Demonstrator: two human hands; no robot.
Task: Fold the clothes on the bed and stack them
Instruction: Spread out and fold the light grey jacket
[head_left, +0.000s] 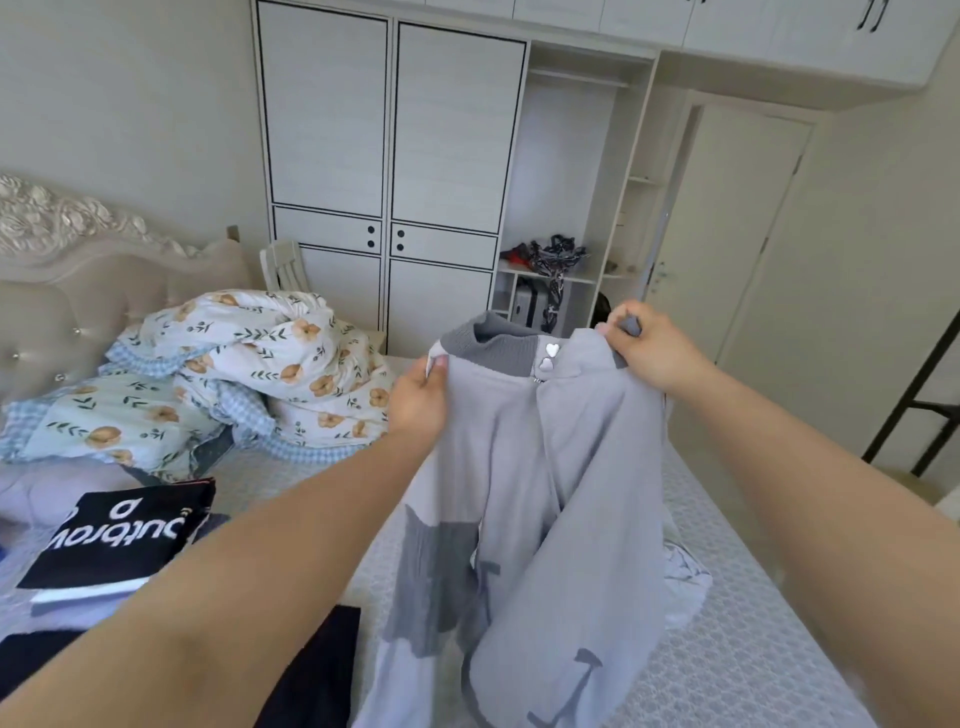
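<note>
Both arms are stretched out over the bed (727, 649), holding up a pale lilac-grey jacket (519, 493) by its neckline so that it hangs in the air above the mattress. The left hand (421, 397) pinches the fabric just below the darker grey ribbed collar (498, 343), thumb on top and fingers curled behind the cloth; the right hand (641, 345) grips the other end of the collar, fingers closed tight round a bunched fold. Between the two hands, two small shiny heart-shaped buttons (548, 358) sit one above the other at the front opening. The jacket's body drops down towards the near edge of the bed, with a darker grey ribbed panel (431, 582) on its left side and large dark grey lettering near the hem (582, 670), too folded to read. A bit of white cloth (685, 577) peeks out from behind the jacket on the right. On the left of the bed lies a folded black garment (119, 530) with white print, upside down from here; I can make out letters like "outbrov" but not the whole word. Nearer, a dark navy piece (317, 670) lies flat by the left forearm. At the head of the bed a floral quilt (249, 374) with orange flowers is heaped against the tufted headboard (78, 280). Beyond stands a white wardrobe (384, 156) with black trim, and dark clothing (556, 254) is piled on its open shelf.
</note>
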